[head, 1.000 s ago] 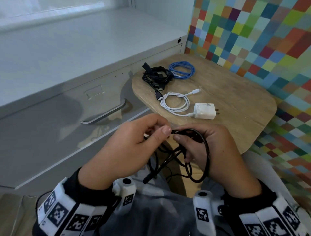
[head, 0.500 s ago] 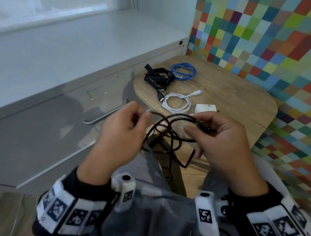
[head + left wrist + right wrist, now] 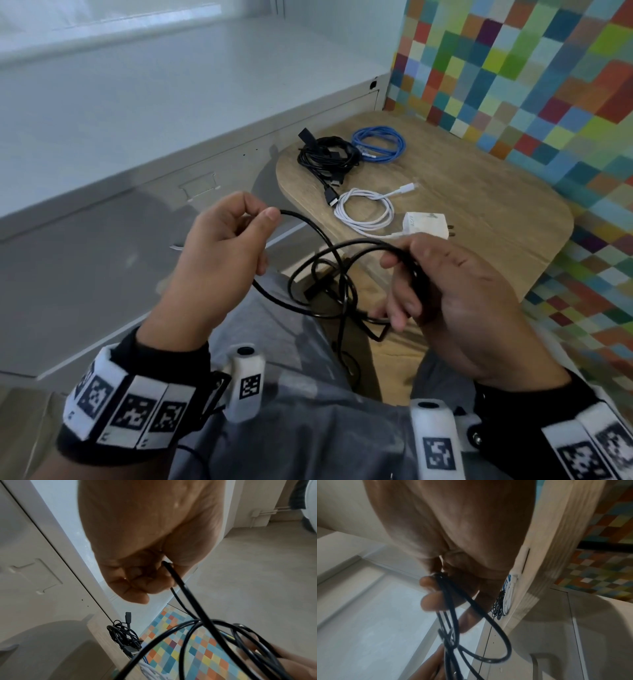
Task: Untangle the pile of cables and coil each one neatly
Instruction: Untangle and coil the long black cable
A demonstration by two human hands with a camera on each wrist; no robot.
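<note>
The thin black cable [image 3: 310, 229] is held up in the air between the two hands, over the person's lap, near the close edge of the round wooden table [image 3: 479, 212]. The left hand [image 3: 219, 253] pinches one part of it between thumb and first finger, with the other fingers curled in. In the left wrist view the cable [image 3: 180, 582] comes out from under those curled fingers, but the spot where they squeeze it is hidden. The right hand [image 3: 459, 301] has its fingers curled around a bunch of the cable's loops. In the right wrist view the loops [image 3: 450, 601] are blurry, and it is hard to count them. More of the cable hangs down between the knees, and its end is hard to find in the dark loops there.

On the table, far from the hands, lies a coiled black cable bundle [image 3: 327, 157]. Just to its right is a coiled blue cable [image 3: 378, 144]; they look like they touch. Closer in lies a coiled white cable [image 3: 364, 212] joined to a white charger block [image 3: 426, 224]. The right hand covers a bit of the block's near edge. To the left stands a grey metal cabinet [image 3: 120, 192], and a wall of little coloured squares [image 3: 531, 68] is on the right.
</note>
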